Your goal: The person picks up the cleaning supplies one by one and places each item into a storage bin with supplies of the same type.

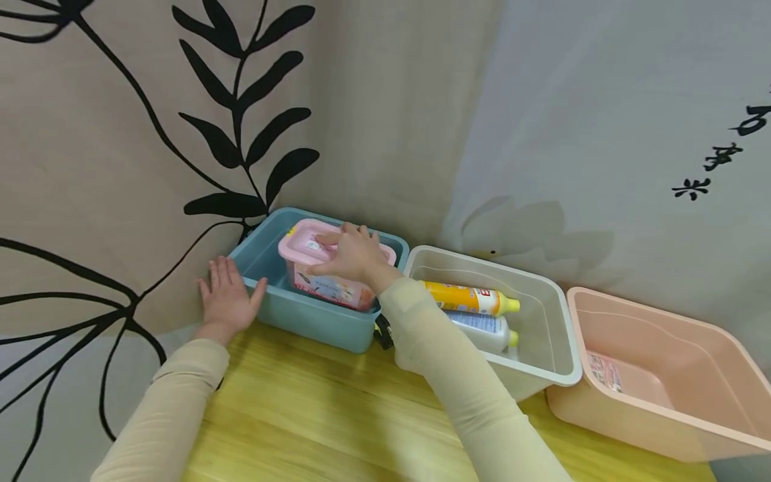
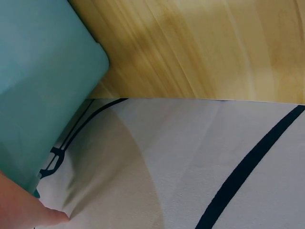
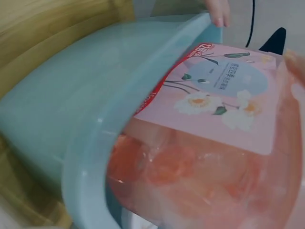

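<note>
A clear plastic tub (image 1: 331, 288) with a pink lid and a flowered label is tilted inside the blue-green bin (image 1: 313, 323). My right hand (image 1: 357, 258) grips it from above, thumb and fingers spread across the lid. Reddish and pale lumps show through the tub's wall (image 3: 190, 176) in the right wrist view. My left hand (image 1: 229, 300) rests against the bin's left end with its fingers straight. Only a bit of that hand (image 2: 28, 210) enters the left wrist view's lower corner, beside the bin (image 2: 43, 76).
Right of the blue-green bin stands a whitish bin (image 1: 557, 335) holding a yellow bottle (image 1: 464, 296) and a white bottle (image 1: 482, 329). A peach bin (image 1: 650, 422) with a small printed packet (image 1: 604, 372) is farther right. Behind the wooden table (image 1: 313, 415) hangs a patterned curtain (image 1: 391, 120).
</note>
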The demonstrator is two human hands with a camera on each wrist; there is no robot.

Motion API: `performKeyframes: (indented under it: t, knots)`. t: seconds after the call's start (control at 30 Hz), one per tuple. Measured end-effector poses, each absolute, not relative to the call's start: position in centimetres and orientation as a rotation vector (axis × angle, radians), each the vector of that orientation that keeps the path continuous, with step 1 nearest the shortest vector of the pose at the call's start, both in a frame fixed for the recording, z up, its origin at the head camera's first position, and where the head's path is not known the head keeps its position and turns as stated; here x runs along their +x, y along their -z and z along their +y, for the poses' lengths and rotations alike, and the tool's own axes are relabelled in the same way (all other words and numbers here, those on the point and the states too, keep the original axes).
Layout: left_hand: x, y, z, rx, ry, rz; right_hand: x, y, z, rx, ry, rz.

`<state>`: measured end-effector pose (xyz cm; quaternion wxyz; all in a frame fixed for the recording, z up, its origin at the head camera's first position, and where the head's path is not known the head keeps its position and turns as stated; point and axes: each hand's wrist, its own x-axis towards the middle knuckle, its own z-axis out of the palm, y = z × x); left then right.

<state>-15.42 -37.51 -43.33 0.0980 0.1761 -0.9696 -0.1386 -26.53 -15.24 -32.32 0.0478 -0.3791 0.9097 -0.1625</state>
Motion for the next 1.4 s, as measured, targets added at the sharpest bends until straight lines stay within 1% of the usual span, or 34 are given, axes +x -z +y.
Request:
performKeyframes:
  t: [0.3,0.63,0.9,1.17,1.4]
  knots:
    - [-15.2,43.0,-37.0,0.530,0.458,-2.844,-26.6,34.4,-15.4,-1.115,0.502,2.774]
    - [-15.4,43.0,-37.0,0.537,0.412,-2.856,-26.4,36.4,-15.3,-1.107,0.487,2.754]
    - [-15.3,43.2,-37.1,0.542,0.411,-2.835,-26.0,37.2,-15.4,-1.122,0.486,2.752]
    - [-15.3,43.1,-36.9,0.530,0.413,-2.841,-25.6,38.3,-15.7,-1.115,0.366,2.782]
    - [-15.4,43.2,-37.0,0.538,0.386,-2.843,-25.6,38.4,-15.9,-1.134,0.372,2.770]
